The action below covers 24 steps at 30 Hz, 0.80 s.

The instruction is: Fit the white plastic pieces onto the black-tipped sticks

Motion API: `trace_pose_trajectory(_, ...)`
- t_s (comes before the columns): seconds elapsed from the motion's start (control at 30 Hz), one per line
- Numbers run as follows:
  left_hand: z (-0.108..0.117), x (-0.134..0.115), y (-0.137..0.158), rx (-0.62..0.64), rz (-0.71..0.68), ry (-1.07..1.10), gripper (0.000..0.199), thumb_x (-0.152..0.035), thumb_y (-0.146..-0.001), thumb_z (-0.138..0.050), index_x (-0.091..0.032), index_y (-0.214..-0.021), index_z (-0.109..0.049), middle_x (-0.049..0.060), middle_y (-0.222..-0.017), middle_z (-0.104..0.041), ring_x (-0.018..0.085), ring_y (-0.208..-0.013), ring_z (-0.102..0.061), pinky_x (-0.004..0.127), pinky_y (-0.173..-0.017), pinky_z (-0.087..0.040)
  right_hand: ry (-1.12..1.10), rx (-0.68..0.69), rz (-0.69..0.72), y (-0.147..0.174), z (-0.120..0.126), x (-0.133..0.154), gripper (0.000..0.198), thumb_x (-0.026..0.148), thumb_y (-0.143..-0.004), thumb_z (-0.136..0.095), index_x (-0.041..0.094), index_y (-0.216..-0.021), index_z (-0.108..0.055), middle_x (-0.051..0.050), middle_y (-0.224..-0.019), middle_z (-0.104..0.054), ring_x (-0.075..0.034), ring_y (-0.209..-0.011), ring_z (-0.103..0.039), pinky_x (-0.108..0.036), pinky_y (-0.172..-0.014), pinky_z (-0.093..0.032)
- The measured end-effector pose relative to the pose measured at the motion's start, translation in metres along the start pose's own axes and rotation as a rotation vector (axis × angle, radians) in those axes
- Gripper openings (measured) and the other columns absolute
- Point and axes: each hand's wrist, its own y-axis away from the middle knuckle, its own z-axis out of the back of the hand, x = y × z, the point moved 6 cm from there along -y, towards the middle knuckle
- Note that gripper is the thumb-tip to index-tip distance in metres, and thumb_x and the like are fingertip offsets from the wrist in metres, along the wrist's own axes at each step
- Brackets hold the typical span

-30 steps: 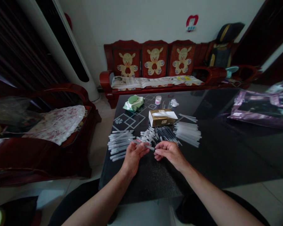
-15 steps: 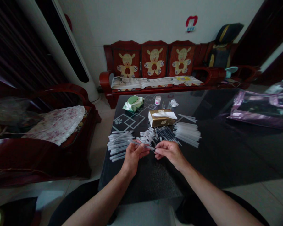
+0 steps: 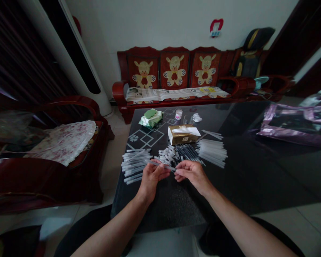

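Observation:
Between the fingers of my left hand (image 3: 153, 176) lies a translucent white pen barrel (image 3: 164, 166), slanting down to the right. My right hand (image 3: 191, 173) is closed in a pinch at the barrel's right end; whatever small part it grips there is hidden by the fingers. Just beyond the hands are a heap of short white pieces like pen caps (image 3: 168, 153) and a bundle of thin dark pen refills (image 3: 189, 152). Left of them lies a pile of whitish pens (image 3: 135, 162). To the right, translucent pen barrels (image 3: 212, 151) are stacked side by side.
Behind the piles stands a gold tissue box (image 3: 184, 138). Further back on the dark table (image 3: 246, 171) are a green wipes pack (image 3: 151, 117), a small white jar (image 3: 178, 114) and a crumpled tissue (image 3: 197, 117). A purple-edged plastic package (image 3: 291, 139) lies far right.
Almost nothing differs. Both hands stay at the same pen barrel, with only a tiny shift of the fingers, and the whole view has drifted slightly.

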Motion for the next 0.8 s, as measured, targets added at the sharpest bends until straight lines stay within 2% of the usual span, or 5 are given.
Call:
trace_pose_trajectory(0.17, -0.001, -0.001, 0.0, 0.003, -0.002, 0.017, 0.028, -0.032, -0.076, -0.07, -0.018, -0.092, -0.051, 0.003, -0.085, -0.067, 0.018, -0.078, -0.067, 0.034, -0.077, -0.054, -0.019, -0.006, -0.034, 0.0, 0.001, -0.003, 0.032, 0.034, -0.068, -0.074, 0.012, -0.087, -0.062, -0.007, -0.072, -0.071, -0.02, -0.062, -0.069, -0.033, -0.058, -0.057)
trace_pose_trajectory(0.3, -0.002, 0.0, 0.001, 0.011, -0.006, 0.04, 0.025, -0.029, -0.077, -0.069, -0.017, -0.09, -0.051, 0.003, -0.084, -0.067, 0.016, -0.079, -0.066, 0.034, -0.078, -0.054, 0.048, 0.008, -0.032, 0.0, -0.001, -0.006, 0.032, 0.042, -0.075, -0.067, 0.011, -0.082, -0.062, -0.006, -0.066, -0.069, -0.018, -0.054, -0.067, -0.029, -0.051, -0.055)
trace_pose_trajectory(0.43, -0.002, 0.002, 0.001, 0.01, 0.0, 0.047, 0.025, -0.028, -0.077, -0.07, -0.017, -0.091, -0.052, 0.003, -0.084, -0.066, 0.016, -0.078, -0.066, 0.033, -0.077, -0.054, 0.083, 0.023, -0.082, -0.001, -0.002, -0.012, 0.042, 0.052, -0.083, -0.055, 0.011, -0.08, -0.06, -0.005, -0.059, -0.066, -0.016, -0.046, -0.063, -0.026, -0.042, -0.05)
trace_pose_trajectory(0.63, -0.001, 0.002, 0.0, -0.002, -0.007, 0.068, 0.025, -0.028, -0.076, -0.07, -0.017, -0.089, -0.052, 0.002, -0.083, -0.066, 0.015, -0.077, -0.066, 0.033, -0.076, -0.055, 0.076, 0.061, -0.009, 0.0, -0.005, -0.006, 0.031, 0.041, -0.077, -0.066, 0.013, -0.086, -0.058, -0.004, -0.067, -0.068, -0.015, -0.054, -0.066, -0.027, -0.051, -0.054)
trace_pose_trajectory(0.8, -0.003, 0.001, 0.001, 0.008, -0.002, 0.061, 0.025, -0.028, -0.076, -0.07, -0.016, -0.088, -0.052, 0.002, -0.082, -0.066, 0.015, -0.077, -0.066, 0.033, -0.076, -0.055, 0.1, 0.078, -0.11, 0.001, -0.006, -0.012, 0.042, 0.052, -0.087, -0.047, 0.012, -0.081, -0.057, -0.004, -0.056, -0.064, -0.015, -0.043, -0.061, -0.024, -0.038, -0.048)
